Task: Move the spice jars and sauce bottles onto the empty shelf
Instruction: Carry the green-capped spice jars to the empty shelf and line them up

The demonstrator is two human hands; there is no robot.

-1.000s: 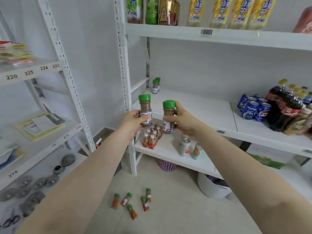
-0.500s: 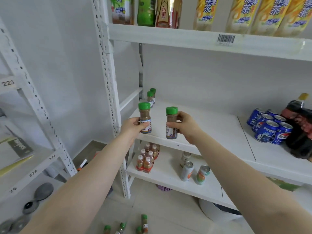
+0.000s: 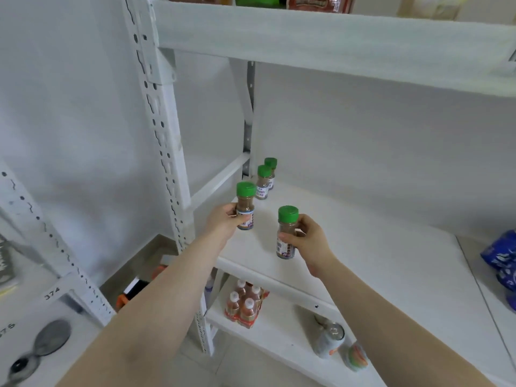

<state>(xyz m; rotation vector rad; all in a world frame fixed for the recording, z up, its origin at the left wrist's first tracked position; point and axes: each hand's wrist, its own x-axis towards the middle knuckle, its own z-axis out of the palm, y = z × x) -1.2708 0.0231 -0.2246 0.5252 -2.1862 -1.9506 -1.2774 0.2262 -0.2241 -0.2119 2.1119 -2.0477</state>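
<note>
My left hand [image 3: 223,224] holds a jar [image 3: 245,205] by its lower body, fingers wrapped round the label, so the green cap stays free and the base can meet the shelf [image 3: 377,255] first. My right hand [image 3: 308,241] grips a second jar [image 3: 287,232] the same way, thumb across the front, fingers behind. Both jars are upright over the front left part of the shelf; whether their bases touch the board I cannot tell, though the right one looks very close to it.

I carry one in each hand to halve the trips, and I keep them level so nothing tips as I set them down. Further back, near the rear post, two jars [image 3: 264,182] already stand one behind the other, so I judge mine should line up in front of that row. On the shelf below sit a pack of small bottles [image 3: 245,304] and two cans [image 3: 329,340]. Blue cans [image 3: 502,263] lie at the far right.
</note>
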